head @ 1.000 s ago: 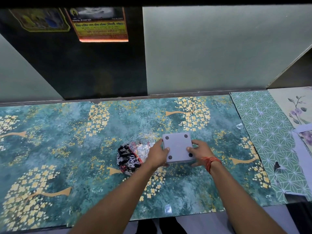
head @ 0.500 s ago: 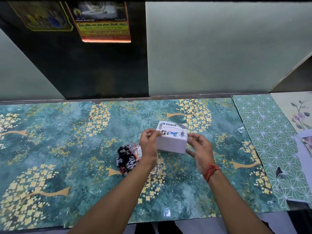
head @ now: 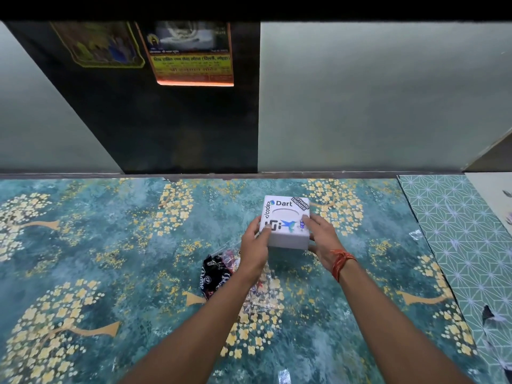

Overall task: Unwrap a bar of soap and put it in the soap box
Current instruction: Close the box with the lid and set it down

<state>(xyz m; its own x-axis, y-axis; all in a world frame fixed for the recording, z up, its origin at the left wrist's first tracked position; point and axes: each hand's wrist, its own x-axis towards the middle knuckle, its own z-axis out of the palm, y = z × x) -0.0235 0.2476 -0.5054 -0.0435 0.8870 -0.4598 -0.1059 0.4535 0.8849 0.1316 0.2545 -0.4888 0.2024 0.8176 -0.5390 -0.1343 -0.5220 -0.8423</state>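
The soap box (head: 285, 221) sits between both hands (wrapper (head: 219, 270) nearer, left) over the table (head: 110, 245).

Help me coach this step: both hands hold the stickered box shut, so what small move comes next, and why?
Probably lift the lid: the left hand and right hand grip the closed soap box, sticker side up, while the crumpled wrapper lies beside it.

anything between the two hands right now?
Yes, in the head view: the white soap box with stickers on top sits between the left hand and right hand, both gripping its sides.
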